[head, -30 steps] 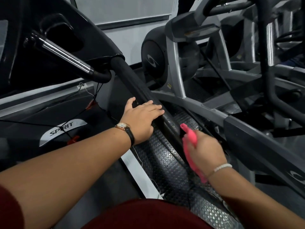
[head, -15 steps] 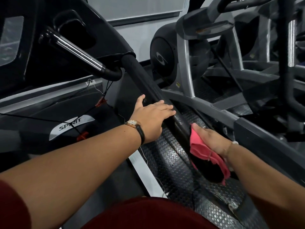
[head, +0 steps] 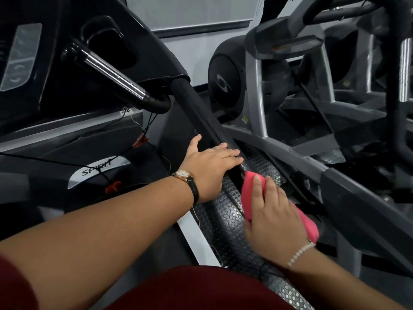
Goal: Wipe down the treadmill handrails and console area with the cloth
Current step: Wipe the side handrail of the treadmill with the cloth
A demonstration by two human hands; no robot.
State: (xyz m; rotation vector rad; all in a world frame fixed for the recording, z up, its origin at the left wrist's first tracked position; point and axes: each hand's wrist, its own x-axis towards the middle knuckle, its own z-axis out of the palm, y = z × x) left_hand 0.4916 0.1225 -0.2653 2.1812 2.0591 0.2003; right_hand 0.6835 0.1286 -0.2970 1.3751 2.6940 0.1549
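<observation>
The treadmill's black padded handrail (head: 194, 104) slopes from the console (head: 44, 63) at upper left down to the centre. My left hand (head: 210, 166), with a wristwatch, rests on the rail; its fingers lie straight across the top and the thumb is spread on the near side. Just below it, my right hand (head: 272, 215) holds a pink cloth (head: 248, 189) against the lower part of the rail. The cloth sticks out ahead of my fingers and behind my palm. The rail's lower end is hidden under the cloth and hand.
A chrome grip bar (head: 111, 72) juts from the console. A black safety cord with a red clip (head: 112, 185) hangs over the motor cover. The dotted side step (head: 223, 220) lies under the rail. Grey elliptical machines (head: 254, 86) stand close on the right.
My right hand turned from beside the rail to on top of it, moving the pink cloth up the rail toward my left hand. My left hand stayed on the rail.
</observation>
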